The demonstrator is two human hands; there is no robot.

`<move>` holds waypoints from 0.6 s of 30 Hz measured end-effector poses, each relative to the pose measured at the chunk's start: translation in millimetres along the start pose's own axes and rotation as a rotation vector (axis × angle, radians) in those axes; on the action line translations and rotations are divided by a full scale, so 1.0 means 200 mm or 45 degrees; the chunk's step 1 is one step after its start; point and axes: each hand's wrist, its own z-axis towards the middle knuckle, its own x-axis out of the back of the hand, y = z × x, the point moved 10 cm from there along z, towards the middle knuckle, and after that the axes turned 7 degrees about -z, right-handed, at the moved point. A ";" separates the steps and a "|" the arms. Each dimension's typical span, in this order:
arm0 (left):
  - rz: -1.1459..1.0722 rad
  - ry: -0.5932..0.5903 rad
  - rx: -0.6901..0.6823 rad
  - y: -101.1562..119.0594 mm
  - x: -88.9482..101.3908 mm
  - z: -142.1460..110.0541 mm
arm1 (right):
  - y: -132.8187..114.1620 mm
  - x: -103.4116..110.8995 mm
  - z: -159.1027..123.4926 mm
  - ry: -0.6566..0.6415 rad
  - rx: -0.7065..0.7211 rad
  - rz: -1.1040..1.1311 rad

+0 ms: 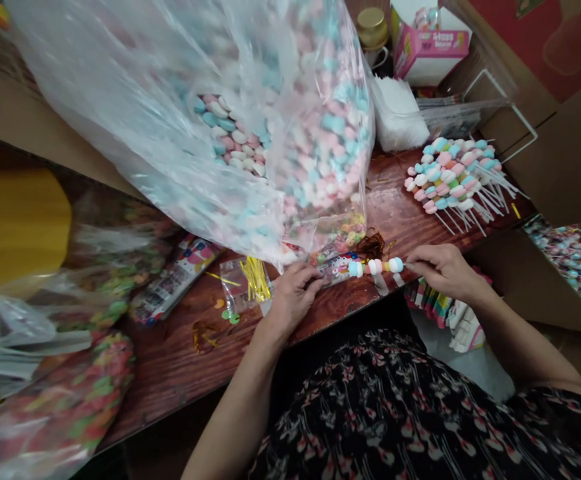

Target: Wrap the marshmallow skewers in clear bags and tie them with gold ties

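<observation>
My right hand (443, 269) pinches the stick end of a marshmallow skewer (375, 267) carrying three pieces: blue, pink and blue. My left hand (293, 293) holds a small clear printed wrapper bag (335, 269) at the skewer's tip, fingers closed on it. Both hands work over the front edge of a reddish wooden table (180, 360). Just behind them looms a big clear plastic bag of pastel marshmallows (290, 133).
A pile of finished marshmallow skewers (450, 177) lies at the right. Gold twist ties in a small packet (253, 280) sit left of my hand. Bags of colourful candy (70, 393) crowd the left. Cardboard boxes (560, 153), a pink box (430, 50) and white packets (398, 113) stand behind.
</observation>
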 end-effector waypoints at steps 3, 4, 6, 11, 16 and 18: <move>0.005 -0.048 -0.028 0.01 -0.01 0.00 | 0.03 0.03 0.02 -0.004 -0.051 0.164; 0.001 -0.064 -0.028 0.01 -0.01 0.00 | 0.04 0.05 0.02 0.029 -0.056 0.209; -0.009 -0.091 -0.019 0.01 -0.01 0.01 | 0.04 0.11 0.00 0.130 -0.056 0.261; -0.019 -0.100 -0.012 -0.01 -0.01 0.01 | -0.02 0.16 -0.07 0.276 0.052 0.244; -0.008 -0.098 -0.020 -0.01 -0.01 0.01 | -0.05 0.07 -0.12 0.298 0.160 0.180; -0.009 -0.098 -0.023 -0.01 -0.01 0.02 | -0.05 0.04 -0.12 0.292 0.180 0.127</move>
